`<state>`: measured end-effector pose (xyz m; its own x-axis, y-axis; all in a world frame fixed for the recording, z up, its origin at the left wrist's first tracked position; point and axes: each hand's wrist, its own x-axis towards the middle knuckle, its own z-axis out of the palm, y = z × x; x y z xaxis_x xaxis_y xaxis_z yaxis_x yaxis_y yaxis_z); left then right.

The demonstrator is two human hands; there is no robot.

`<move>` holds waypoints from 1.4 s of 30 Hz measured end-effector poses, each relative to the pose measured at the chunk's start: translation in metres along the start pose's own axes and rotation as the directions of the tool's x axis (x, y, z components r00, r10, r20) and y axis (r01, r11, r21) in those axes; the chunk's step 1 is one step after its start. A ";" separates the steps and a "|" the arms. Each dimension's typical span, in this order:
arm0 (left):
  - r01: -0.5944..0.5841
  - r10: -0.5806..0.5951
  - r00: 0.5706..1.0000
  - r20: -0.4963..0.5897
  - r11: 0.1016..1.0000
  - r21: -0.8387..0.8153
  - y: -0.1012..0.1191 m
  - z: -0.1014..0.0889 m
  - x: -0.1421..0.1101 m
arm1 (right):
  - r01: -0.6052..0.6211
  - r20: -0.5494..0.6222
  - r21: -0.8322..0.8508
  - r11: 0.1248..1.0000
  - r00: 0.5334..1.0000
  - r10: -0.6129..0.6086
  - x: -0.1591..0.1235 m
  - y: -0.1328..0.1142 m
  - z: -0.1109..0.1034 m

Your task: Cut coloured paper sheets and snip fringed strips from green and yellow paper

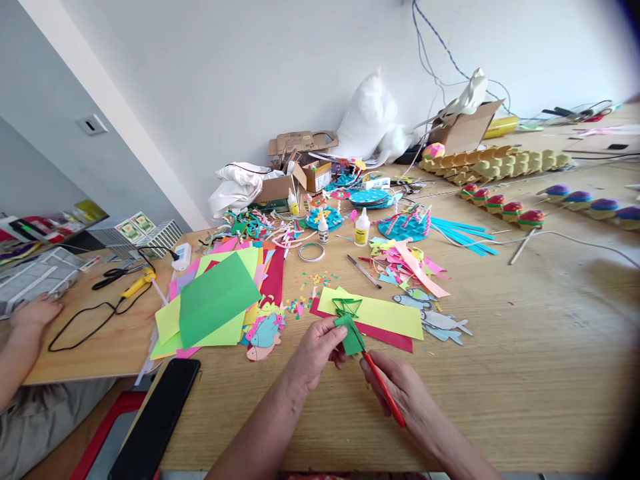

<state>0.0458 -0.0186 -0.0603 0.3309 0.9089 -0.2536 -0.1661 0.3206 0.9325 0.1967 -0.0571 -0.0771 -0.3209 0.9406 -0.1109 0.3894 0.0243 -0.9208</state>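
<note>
Between thumb and fingers, my left hand [320, 347] pinches a small piece of green paper [353, 339]. My right hand [395, 380] is closed around red-handled scissors [384, 388], whose blades lie along the green paper's right side. Thin green strips [347, 307] rest just beyond, over a yellow paper strip [385, 312] that partly covers a dark red one [390, 336]. Paper fish cutouts in grey and blue [443, 321] lie to the right of the strips. More fish cutouts [264, 337], pink and blue, sit to the left of my left hand.
Coloured sheets [220, 300] are stacked at left, near a black phone [157, 417]. Glue bottles [361, 228], a pen [364, 272] and paper scraps [400, 260] lie ahead. Painted egg-carton pieces [503, 205] stand at right. Another person's hand [35, 312] is at far left, near a yellow glue gun [139, 283].
</note>
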 end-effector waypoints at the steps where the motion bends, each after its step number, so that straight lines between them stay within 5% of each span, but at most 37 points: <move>1: 0.001 -0.001 1.000 -0.001 1.000 -0.006 0.000 0.000 0.000 | 0.003 -0.006 -0.015 1.000 1.000 -0.003 0.000 0.001 0.000; 42: 0.075 -0.075 0.997 0.001 0.995 -0.064 -0.015 -0.002 -0.002 | 0.013 0.000 -0.070 0.997 1.000 -0.013 0.005 0.005 0.003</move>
<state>0.0457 -0.0244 -0.0747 0.3431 0.8822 -0.3226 -0.1997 0.4041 0.8927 0.1945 -0.0537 -0.0837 -0.3260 0.9402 -0.0988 0.4448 0.0603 -0.8936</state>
